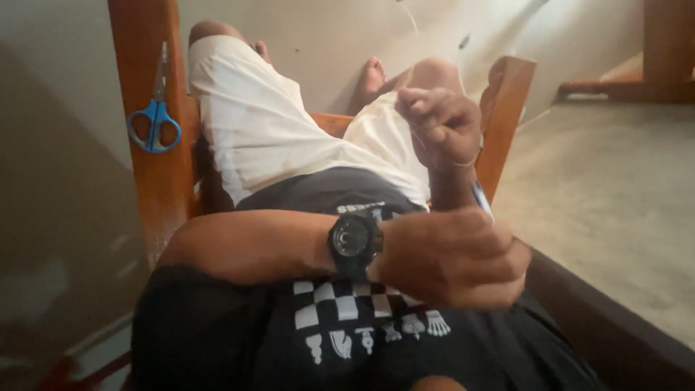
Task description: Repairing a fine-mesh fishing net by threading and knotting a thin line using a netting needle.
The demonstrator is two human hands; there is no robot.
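Closest to the camera, the left hand [452,257] is laid across the right forearm, its fingers [499,253] curled together around that arm just below the wrist, so that the arm is steadied. A black watch [353,241] is worn on the left wrist, its face turned up toward the camera. A slim blue-and-white object, perhaps a pen [481,197], is seen between the left hand and the right forearm; whether it is gripped or merely tucked there cannot be told. Above, the right hand [441,127] is raised with its fingers [420,101] bunched together, and a thin thread [456,161] is seen looped near the wrist, apparently pinched so that it is kept taut. Whether anything more is held in that fist cannot be told. Beneath both arms a black shirt [362,326] with a white chequered print is worn, and pale shorts [268,130] cover the legs, which are stretched out on a wooden chair [148,181]. Blue-handled scissors [154,116] are left on the left armrest, blades pointing away, well apart from both hands yet within reach. A grey floor [615,195] lies to the right.
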